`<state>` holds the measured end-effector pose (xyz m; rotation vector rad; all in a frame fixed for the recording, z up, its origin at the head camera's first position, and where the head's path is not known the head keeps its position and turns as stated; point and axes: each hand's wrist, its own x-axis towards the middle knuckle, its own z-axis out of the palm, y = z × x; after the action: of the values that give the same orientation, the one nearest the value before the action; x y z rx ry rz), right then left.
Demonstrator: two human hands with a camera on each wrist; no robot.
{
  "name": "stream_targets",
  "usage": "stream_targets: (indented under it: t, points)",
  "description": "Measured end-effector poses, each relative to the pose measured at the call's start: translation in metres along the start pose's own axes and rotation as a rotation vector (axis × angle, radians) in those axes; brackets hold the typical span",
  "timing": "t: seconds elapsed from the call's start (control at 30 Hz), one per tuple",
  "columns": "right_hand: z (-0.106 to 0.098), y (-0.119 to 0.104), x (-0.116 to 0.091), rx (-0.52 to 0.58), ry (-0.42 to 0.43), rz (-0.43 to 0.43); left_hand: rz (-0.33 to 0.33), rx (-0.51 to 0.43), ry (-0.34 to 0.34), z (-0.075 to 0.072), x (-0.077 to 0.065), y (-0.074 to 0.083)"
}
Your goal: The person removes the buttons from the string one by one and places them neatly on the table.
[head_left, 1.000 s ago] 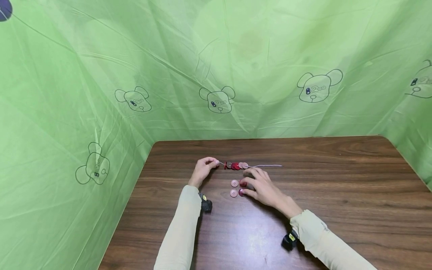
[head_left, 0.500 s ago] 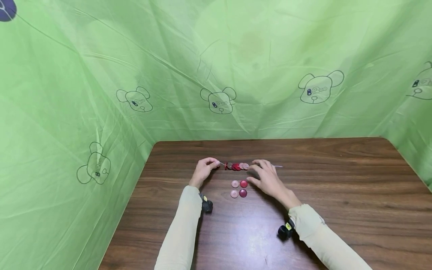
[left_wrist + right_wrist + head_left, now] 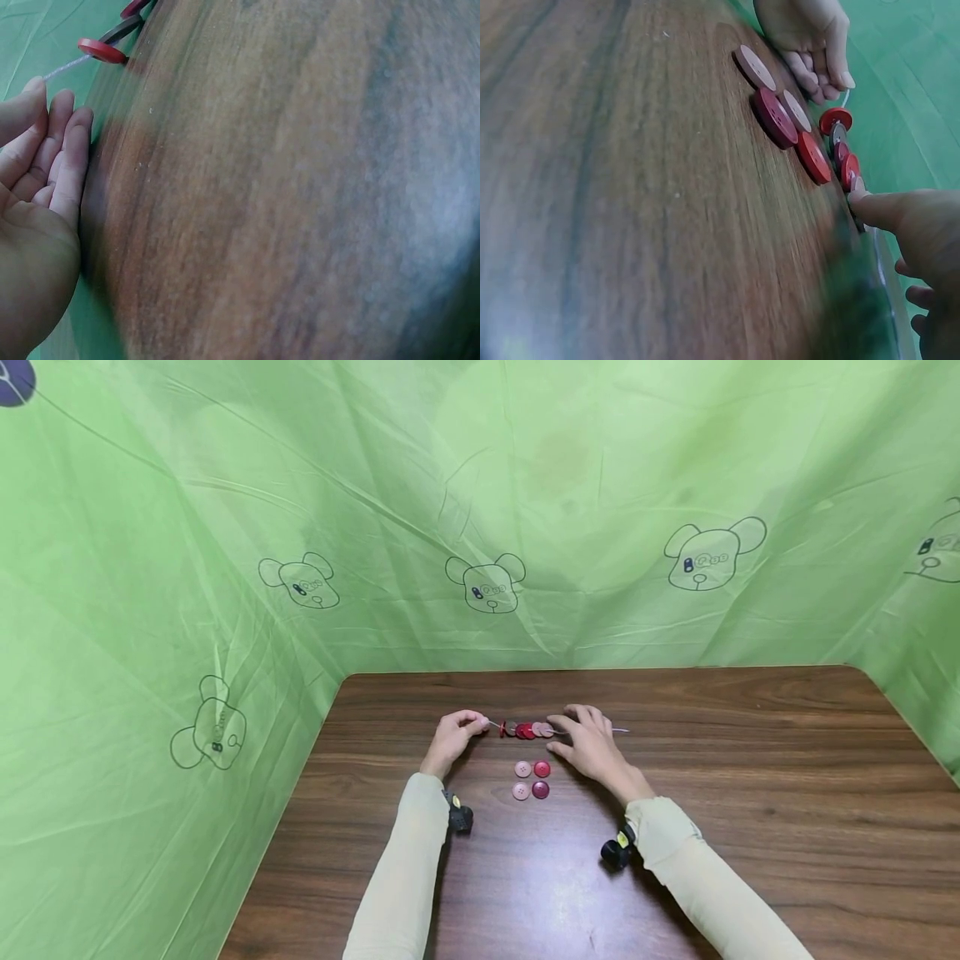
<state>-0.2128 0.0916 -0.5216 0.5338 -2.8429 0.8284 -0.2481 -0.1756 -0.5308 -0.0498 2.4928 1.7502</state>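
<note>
My left hand [image 3: 453, 737] pinches one end of a thin pale string [image 3: 66, 67] between thumb and finger. Several buttons are threaded along it: a red button [image 3: 835, 118] nearest that hand, then a dark one [image 3: 838, 136], more reds and pale pink buttons [image 3: 543, 729]. My right hand [image 3: 592, 745] is over the right part of the string, thumb and forefinger spread apart beside the pink buttons; its palm hides some of the string. Below the row lie loose buttons in a square: two pink [image 3: 522, 769], a red [image 3: 542, 768] and a dark purple [image 3: 540, 790].
The brown wood-grain table [image 3: 750, 793] has rounded far corners. Green cloth [image 3: 600, 610] with bear-face drawings hangs behind it and at both sides. The string's free tail [image 3: 621, 730] sticks out past my right hand. Both wrists wear small black cameras [image 3: 617, 853].
My right hand has moved from over the loose red and purple buttons up to the string, uncovering those two. My left hand has stayed in place, pinching the string.
</note>
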Motion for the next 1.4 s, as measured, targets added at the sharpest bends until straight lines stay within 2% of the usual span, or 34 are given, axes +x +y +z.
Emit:
stream_targets:
  t: [0.23, 0.57, 0.93, 1.4]
  points:
    - [0.008, 0.003, 0.006, -0.009, 0.033, -0.004, -0.004, 0.007, 0.008, 0.0, 0.0, 0.0]
    - [0.012, 0.002, 0.013, -0.018, 0.036, -0.006, -0.019, -0.016, 0.005, 0.001, 0.001, 0.0]
    - [0.012, 0.005, 0.008, 0.014, 0.069, -0.008, -0.026, -0.011, 0.01, 0.0, 0.001, 0.0]
    - [0.004, 0.012, 0.002, 0.044, 0.068, 0.02, -0.021, -0.003, 0.01, 0.001, 0.001, -0.001]
